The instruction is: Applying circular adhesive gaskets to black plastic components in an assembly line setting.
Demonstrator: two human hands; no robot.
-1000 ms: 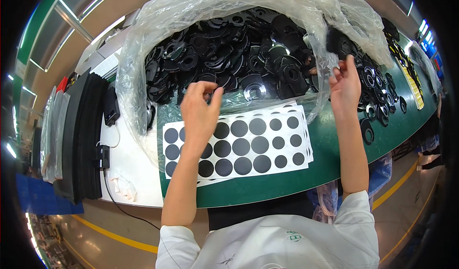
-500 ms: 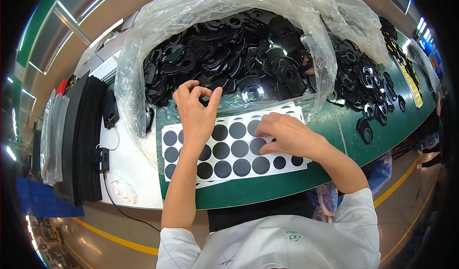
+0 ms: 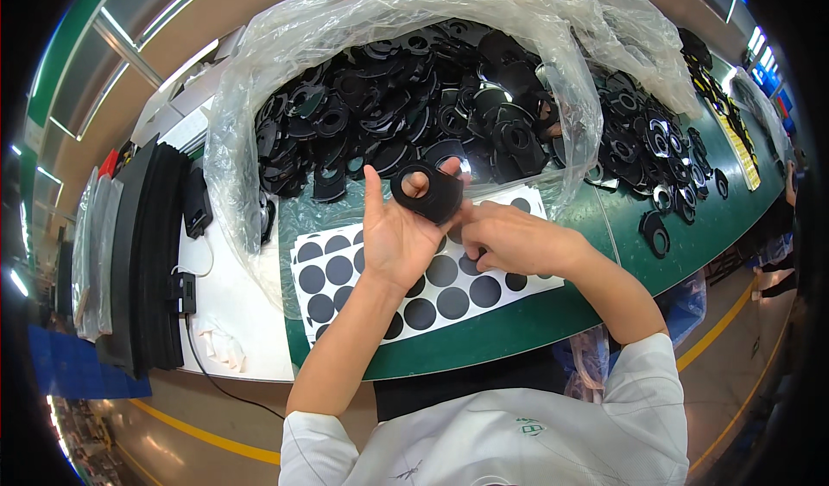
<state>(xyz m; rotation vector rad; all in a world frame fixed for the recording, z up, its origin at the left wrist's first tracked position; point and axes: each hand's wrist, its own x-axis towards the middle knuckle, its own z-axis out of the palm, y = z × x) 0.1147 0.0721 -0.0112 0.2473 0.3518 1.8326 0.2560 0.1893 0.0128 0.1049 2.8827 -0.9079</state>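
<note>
A black plastic part with a round hole rests in my left hand, which is turned palm up. The fingers pass behind the part, and one fingertip shows through its hole. My right hand has its fingers curled together close to the part's right edge. Whatever may be between those fingertips is hidden. Below both hands lies a white sheet with rows of dark round stickers, slightly tilted on another sheet.
A heap of similar black parts lies in a clear plastic bag beyond the sheet. More loose parts spread over the green table to the right. Dark foam sheets and a cabled black box are at left.
My left hand has turned palm up and come right from the heap's edge, now with a black part in it. The sticker sheet has tilted. My right hand stays nearly in place.
</note>
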